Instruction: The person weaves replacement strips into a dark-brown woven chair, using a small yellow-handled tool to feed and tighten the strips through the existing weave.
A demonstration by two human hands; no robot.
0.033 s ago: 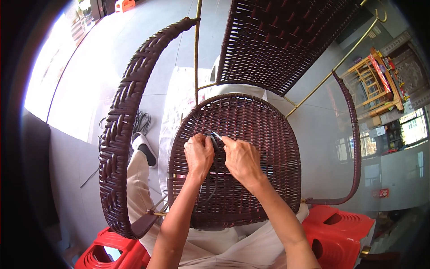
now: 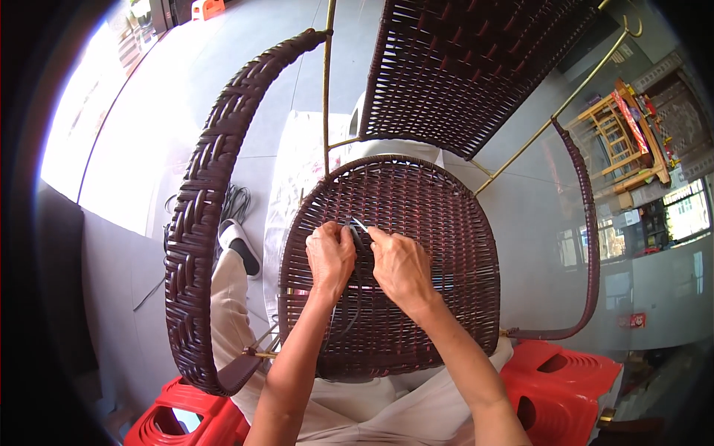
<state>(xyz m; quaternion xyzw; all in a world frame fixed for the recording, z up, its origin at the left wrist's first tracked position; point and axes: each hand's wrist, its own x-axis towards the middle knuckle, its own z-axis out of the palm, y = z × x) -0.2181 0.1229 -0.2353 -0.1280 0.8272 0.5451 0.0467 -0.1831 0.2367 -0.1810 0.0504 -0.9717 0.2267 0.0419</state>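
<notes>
A dark brown woven chair lies across my lap, its rounded seat (image 2: pixel 446 223) facing up. Both hands rest on the seat's middle. My left hand (image 2: pixel 331 256) and my right hand (image 2: pixel 401 267) pinch a thin dark weaving strand (image 2: pixel 358 227) between thumbs and fingers, where it loops up out of the weave. The rest of the strand trails down over the seat between my forearms. The fingertips of the two hands are almost touching.
The chair's broad woven left armrest (image 2: pixel 201 223) curves beside my left arm, with the backrest (image 2: pixel 476 67) beyond and a thin right arm frame (image 2: pixel 591 223). Red plastic stools (image 2: pixel 565 386) stand at both lower corners. A white shoe (image 2: pixel 238 241), dark cords (image 2: pixel 234 201) and a white sheet (image 2: pixel 297 171) lie on the floor.
</notes>
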